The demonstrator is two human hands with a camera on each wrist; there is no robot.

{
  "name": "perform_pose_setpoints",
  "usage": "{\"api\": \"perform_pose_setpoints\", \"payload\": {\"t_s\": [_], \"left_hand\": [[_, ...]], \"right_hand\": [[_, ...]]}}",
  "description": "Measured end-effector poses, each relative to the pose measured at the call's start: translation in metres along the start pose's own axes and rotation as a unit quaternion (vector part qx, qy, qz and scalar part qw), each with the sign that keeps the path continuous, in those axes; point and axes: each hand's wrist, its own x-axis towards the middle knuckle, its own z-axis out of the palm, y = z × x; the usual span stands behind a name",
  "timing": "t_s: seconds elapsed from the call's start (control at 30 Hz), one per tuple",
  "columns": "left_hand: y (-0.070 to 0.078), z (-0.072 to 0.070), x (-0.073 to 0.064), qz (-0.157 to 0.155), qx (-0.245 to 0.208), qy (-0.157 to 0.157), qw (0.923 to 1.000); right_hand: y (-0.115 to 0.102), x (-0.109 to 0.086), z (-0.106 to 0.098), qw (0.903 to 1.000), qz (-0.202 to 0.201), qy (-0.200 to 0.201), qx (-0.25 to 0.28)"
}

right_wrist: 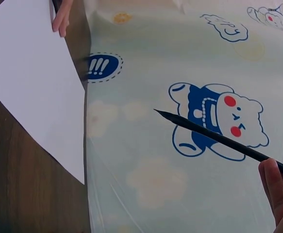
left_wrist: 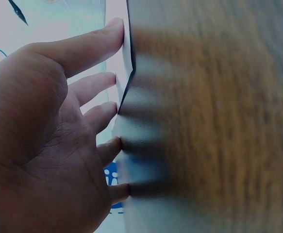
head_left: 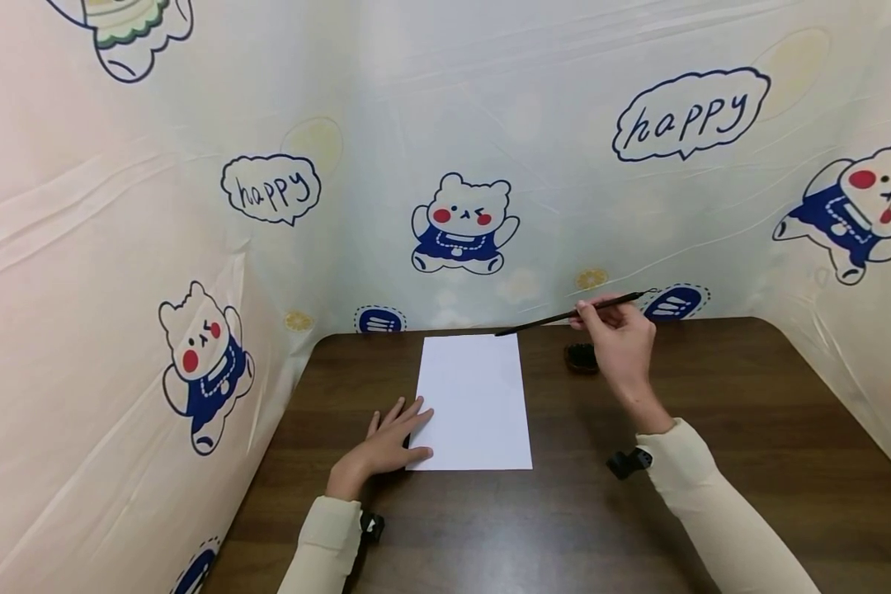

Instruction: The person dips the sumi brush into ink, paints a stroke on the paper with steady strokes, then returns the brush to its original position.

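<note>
A white sheet of paper (head_left: 471, 404) lies on the dark wooden table. My left hand (head_left: 389, 441) rests along its left edge, fingers spread and straight, thumb and fingertips touching the sheet. In the left wrist view, the left hand (left_wrist: 54, 126) meets the paper's edge with its fingertips. My right hand (head_left: 624, 342) pinches a dark calligraphy brush (head_left: 542, 322) by its handle, raised above the table. The brush (right_wrist: 214, 135) has a pointed black tip, held apart from the sheet (right_wrist: 29, 73) in the right wrist view. Under the right hand sits a small dark dish (head_left: 581, 358), partly hidden.
The wooden table (head_left: 475, 528) has rounded far corners. Behind it and along both sides hangs a pale curtain (head_left: 371, 165) printed with bears and the word "happy". Dark wrist straps (head_left: 628, 464) sit at both sleeves.
</note>
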Motion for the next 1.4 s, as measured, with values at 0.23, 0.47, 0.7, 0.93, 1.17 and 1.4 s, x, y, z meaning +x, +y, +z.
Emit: {"api": "perform_pose_setpoints", "payload": {"t_s": [0.23, 0.47, 0.7, 0.93, 1.17, 1.4], "left_hand": [[0.005, -0.003, -0.003, 0.012, -0.017, 0.0, 0.9998], [-0.001, 0.0, -0.001, 0.003, -0.007, -0.001, 1.0], [0.026, -0.013, -0.009, -0.019, 0.005, -0.02, 0.9996], [0.03, -0.013, -0.009, -0.021, 0.026, -0.018, 0.9993], [0.014, -0.005, -0.003, -0.022, 0.016, -0.021, 0.9994], [0.009, -0.003, -0.002, -0.021, 0.007, -0.009, 0.9997]], "right_hand": [[0.001, -0.005, 0.015, 0.9994, 0.014, -0.011, -0.031], [0.004, -0.01, 0.028, 0.9994, 0.018, -0.022, -0.017], [0.007, -0.015, 0.041, 0.999, 0.016, -0.04, -0.007], [0.011, -0.021, 0.051, 0.9987, 0.018, -0.048, -0.005], [0.018, -0.024, 0.061, 0.9979, 0.032, -0.056, -0.012], [0.021, -0.026, 0.069, 0.996, 0.055, -0.067, -0.02]]}}
